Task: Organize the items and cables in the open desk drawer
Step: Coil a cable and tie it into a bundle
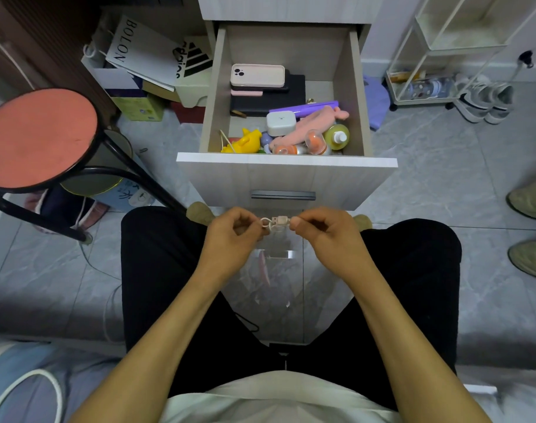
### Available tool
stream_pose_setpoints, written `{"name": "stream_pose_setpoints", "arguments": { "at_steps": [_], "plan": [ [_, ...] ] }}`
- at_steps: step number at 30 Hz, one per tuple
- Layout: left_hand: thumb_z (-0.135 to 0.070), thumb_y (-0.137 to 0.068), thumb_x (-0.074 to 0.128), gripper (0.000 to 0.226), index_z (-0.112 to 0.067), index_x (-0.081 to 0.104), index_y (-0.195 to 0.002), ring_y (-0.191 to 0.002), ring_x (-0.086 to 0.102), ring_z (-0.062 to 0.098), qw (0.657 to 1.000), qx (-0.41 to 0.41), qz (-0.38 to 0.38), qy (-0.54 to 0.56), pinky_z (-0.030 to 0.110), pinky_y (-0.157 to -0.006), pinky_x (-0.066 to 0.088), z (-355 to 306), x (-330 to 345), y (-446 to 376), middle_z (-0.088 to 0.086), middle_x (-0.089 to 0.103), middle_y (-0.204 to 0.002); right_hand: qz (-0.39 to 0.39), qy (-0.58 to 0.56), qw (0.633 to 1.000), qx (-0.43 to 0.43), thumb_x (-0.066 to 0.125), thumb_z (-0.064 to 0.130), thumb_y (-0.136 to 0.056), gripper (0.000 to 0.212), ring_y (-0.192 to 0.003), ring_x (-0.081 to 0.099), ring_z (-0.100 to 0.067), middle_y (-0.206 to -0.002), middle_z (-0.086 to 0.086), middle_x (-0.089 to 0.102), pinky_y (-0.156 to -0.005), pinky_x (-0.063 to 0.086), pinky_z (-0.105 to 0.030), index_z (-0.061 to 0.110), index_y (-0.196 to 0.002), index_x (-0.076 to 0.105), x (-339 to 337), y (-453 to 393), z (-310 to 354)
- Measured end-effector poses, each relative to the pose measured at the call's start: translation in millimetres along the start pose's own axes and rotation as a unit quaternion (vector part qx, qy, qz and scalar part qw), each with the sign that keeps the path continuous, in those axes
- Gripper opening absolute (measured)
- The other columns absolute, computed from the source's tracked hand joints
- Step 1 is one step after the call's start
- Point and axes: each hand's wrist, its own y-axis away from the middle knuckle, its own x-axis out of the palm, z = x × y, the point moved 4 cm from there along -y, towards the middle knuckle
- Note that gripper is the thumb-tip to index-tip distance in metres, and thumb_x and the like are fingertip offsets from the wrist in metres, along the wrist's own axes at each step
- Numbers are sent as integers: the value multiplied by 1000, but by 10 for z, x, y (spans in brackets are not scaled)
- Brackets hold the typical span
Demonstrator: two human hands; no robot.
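Both forearms reach forward over the lap, and the left hand (234,228) and right hand (320,228) each curl their fingers (297,221) to pinch an end of a short pale pink USB cable (276,222) held level just before the open drawer (286,161). Inside lie a pink phone case (257,75), a yellow toy (245,142) and a white charger (280,123). Beyond, left, bags read "BOLON" (126,41) and show the Adidas logo (193,61)

Both bare forearms reach forward over the knees and draw in toward each other. The left hand (233,230) is curled, thumb and forefinger pinched at its inner edge. The right hand (323,228) mirrors it, fingers (297,221) folded under, thumb pressed to forefinger. The two pinches sit close together, knuckles up.
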Motion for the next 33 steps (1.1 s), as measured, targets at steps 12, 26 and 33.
{"name": "stream_pose_setpoints", "arguments": {
  "at_steps": [12,26,33],
  "plan": [
    [2,-94,56,12,-3,59,-83,-64,70,12,996,-14,34,83,16,-56,49,-197,-110,55,0,72,-69,71,-216,967,118,57,30,-96,25,-102,66,-7,-110,9,71,-93,53,-32,24,-118,67,175,-44,-157],
    [-4,-87,67,13,-15,62,-91,-67,69,23,985,-95,21,145,25,-59,52,-190,-148,75,9,73,-78,73,-90,993,14,60,21,-95,16,-75,66,-13,-75,3,70,-77,52,-30,27,-87,72,212,-43,2],
    [-13,-89,69,15,-10,73,-104,-76,73,19,992,-49,73,94,20,-66,55,-301,-62,146,4,75,-83,37,-93,995,0,62,23,-93,16,-71,65,-5,-77,14,71,-71,55,-17,37,-86,68,177,-29,63]
  ]
}}
